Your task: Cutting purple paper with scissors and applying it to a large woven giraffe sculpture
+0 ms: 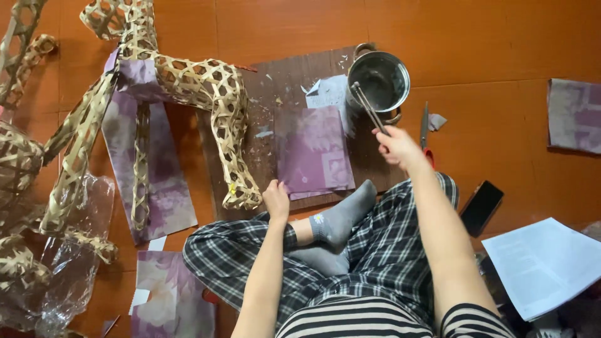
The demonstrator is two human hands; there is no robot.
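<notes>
purple paper sheet (313,153) lies flat on the brown board (294,81) on the floor, pinned at its near corner by the left hand (276,199). right hand (395,145), clamped on a brush (369,107), dips into the steel pot (379,80); best wipe off excess and keep the corner pinned.

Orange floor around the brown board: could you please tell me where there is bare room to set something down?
The orange floor lies bare beyond the round steel pot, and between the red-handled scissors and the purple paper sheet at the right edge. It is crowded on the left, where the woven bamboo animal frame and crumpled clear plastic lie.
</notes>
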